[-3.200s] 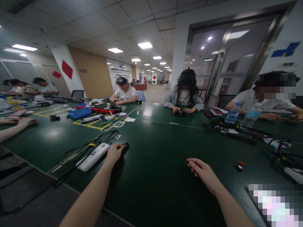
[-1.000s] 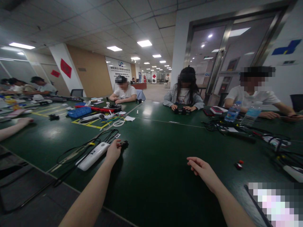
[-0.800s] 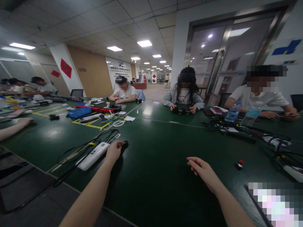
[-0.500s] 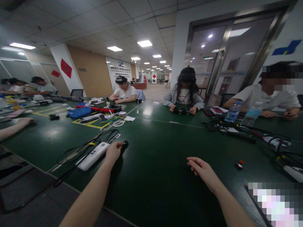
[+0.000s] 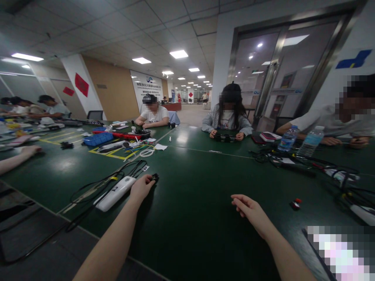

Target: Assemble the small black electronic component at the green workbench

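My left hand (image 5: 142,189) reaches across the green table (image 5: 187,218) with its fingertips closed on a small black object (image 5: 155,177). The object is on or just above the tabletop; its kind is too small to make out. Just left of that hand lies a white power strip (image 5: 115,194) marked with a 2. My right hand (image 5: 248,207) is over the table to the right, its fingers loosely bent, slightly apart and holding nothing visible. Farther right sits a small black-and-red object (image 5: 296,203), apart from both hands.
Black cables (image 5: 96,186) loop beside the power strip. Beyond are a blue tray (image 5: 99,139) and loose wires. Two water bottles (image 5: 288,138) stand at right near tangled cables (image 5: 263,155). A blurred-out flat device (image 5: 340,253) lies at lower right. Co-workers sit around the table.
The small black object has turned slightly in my left fingers, which now cover it differently. My right hand has stayed where it was.
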Available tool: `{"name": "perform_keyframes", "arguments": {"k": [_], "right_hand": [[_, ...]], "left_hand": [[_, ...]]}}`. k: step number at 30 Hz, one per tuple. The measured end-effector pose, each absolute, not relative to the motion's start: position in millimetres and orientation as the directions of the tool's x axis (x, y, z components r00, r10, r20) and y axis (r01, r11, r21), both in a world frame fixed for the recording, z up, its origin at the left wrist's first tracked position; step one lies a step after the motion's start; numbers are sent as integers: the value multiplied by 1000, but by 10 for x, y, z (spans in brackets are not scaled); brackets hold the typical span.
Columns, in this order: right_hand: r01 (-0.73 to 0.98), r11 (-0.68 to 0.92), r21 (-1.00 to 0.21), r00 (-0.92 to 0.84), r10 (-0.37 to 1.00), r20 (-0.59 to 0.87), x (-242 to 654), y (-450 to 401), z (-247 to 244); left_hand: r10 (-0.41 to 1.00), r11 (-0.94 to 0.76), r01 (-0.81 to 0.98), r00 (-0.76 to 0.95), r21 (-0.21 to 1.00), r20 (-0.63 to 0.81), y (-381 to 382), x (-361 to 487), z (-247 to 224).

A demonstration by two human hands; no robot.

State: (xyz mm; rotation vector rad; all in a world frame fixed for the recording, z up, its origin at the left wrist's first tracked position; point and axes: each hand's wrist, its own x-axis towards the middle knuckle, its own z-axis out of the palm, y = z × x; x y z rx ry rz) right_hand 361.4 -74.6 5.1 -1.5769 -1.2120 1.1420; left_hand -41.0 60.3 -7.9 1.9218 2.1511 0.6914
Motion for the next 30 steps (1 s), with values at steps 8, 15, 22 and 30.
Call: {"name": "perform_keyframes", "arguments": {"k": [8, 15, 22, 30], "right_hand": [[244, -213, -946, 131, 974, -185, 3586, -774, 114], [244, -229, -943, 152, 969, -196, 3591, -764, 102], [231, -213, -949, 145, 972, -183, 3554, -774, 125], [228, -217, -949, 146, 972, -187, 3562, -781, 143]], "left_hand": [[973, 71, 902, -156, 425, 170, 600, -401, -59], [974, 75, 884, -165, 461, 158, 609, -409, -76], [975, 95, 900, -170, 425, 143, 589, -400, -46], [975, 46, 921, -125, 387, 182, 569, -388, -55]]}}
